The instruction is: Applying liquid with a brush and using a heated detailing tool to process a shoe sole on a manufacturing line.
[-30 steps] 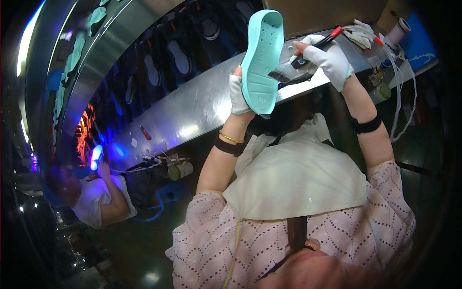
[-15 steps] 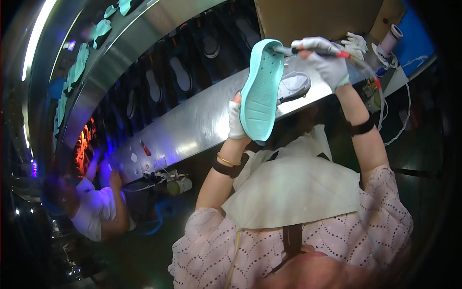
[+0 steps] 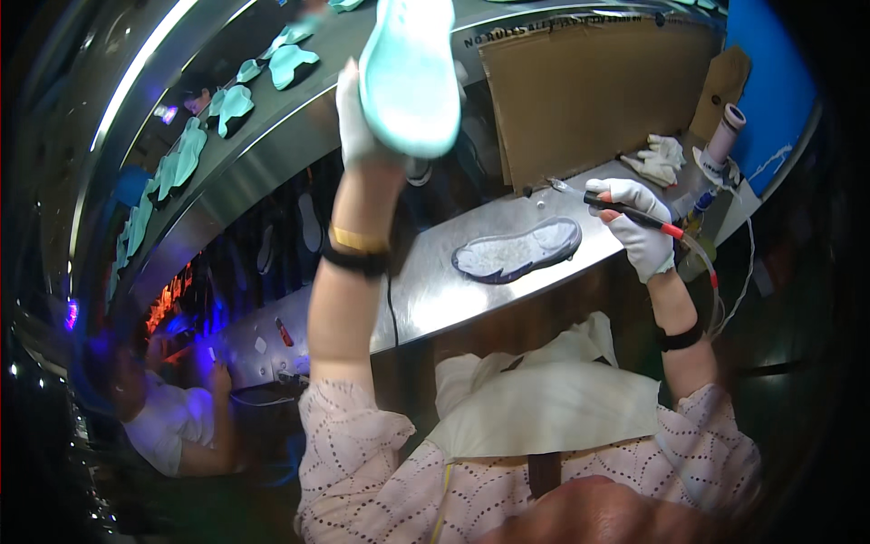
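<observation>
The gloved left hand (image 3: 355,118) is raised at the top centre of the frame, its fingers wrapped around a mint-green shoe sole (image 3: 410,68). At centre right, the gloved right hand (image 3: 639,227) has its fingers pinched on a black pen-like tool (image 3: 625,211) with a red end. A translucent sole (image 3: 518,251) lies on the steel table (image 3: 435,290). Behind it stands a brown cardboard sheet (image 3: 589,91); a blue panel (image 3: 766,82) fills the upper right.

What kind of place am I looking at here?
Most likely a shoe factory line: the left hand lifts a mint shoe sole, more soles ride the overhead conveyor, and a grey sole lies on the steel workbench.
</observation>
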The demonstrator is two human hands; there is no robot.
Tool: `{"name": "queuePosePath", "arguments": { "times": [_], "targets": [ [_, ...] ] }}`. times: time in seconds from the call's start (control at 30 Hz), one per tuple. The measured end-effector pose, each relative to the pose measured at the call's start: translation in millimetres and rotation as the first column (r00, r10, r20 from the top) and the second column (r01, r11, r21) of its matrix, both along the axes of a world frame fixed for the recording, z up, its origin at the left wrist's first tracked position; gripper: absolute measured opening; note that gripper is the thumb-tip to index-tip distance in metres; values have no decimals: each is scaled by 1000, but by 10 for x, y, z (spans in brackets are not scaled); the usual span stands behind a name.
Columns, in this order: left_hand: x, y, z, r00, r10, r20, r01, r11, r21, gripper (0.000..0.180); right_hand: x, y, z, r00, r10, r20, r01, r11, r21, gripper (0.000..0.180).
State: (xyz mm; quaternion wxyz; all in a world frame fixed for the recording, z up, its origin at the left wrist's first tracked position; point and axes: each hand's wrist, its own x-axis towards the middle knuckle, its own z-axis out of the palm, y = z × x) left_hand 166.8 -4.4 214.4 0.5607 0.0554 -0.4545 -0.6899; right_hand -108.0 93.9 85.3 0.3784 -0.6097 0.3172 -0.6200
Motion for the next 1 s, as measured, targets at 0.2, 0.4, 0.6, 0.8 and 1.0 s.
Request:
{"name": "queuePosePath", "arguments": {
  "times": [0.2,0.4,0.6,0.8,1.0],
  "targets": [
    [-70,-75,500,782,613,-114,-614,725,-311,19,-5,87,-135,998,-36,-47,36,999,7,17],
    [251,1292,806,758,-361,544,652,371,-662,9,116,-7,-105,999,34,-6,-33,997,62,16],
    [396,1817,324,654,-344,674,756,327,-567,9,435,124,37,972,196,133,-211,971,112,16],
    [510,1643,41,419,-286,862,902,240,-359,11,274,172,-59,989,100,110,-120,973,196,15],
    [694,1996,-225,129,-110,986,953,290,-92,13,276,64,-131,990,113,90,-129,973,193,16]
  ]
}}
